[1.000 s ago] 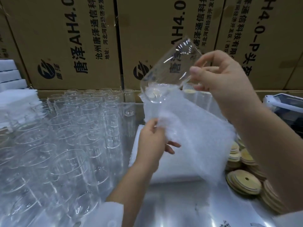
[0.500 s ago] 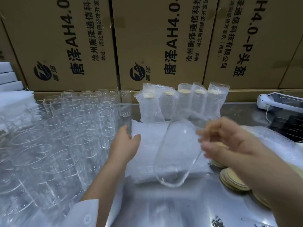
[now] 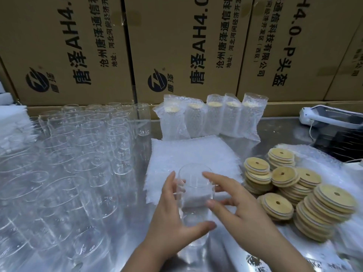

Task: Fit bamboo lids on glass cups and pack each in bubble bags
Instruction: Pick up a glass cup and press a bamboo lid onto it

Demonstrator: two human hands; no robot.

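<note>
The glass cup [image 3: 194, 193] stands upright, long axis vertical (open mouth up), at the near edge of the bubble bags [image 3: 194, 152]. The left hand [image 3: 170, 222] wraps round it, while the right hand [image 3: 241, 211] touches its wall with straight, spread fingers.

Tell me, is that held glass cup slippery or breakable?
The glass cup looks smooth and thin-walled, so probably slippery and breakable. It is tall and narrow, so a nudge might tip it; lying down, it would likely roll.
</note>
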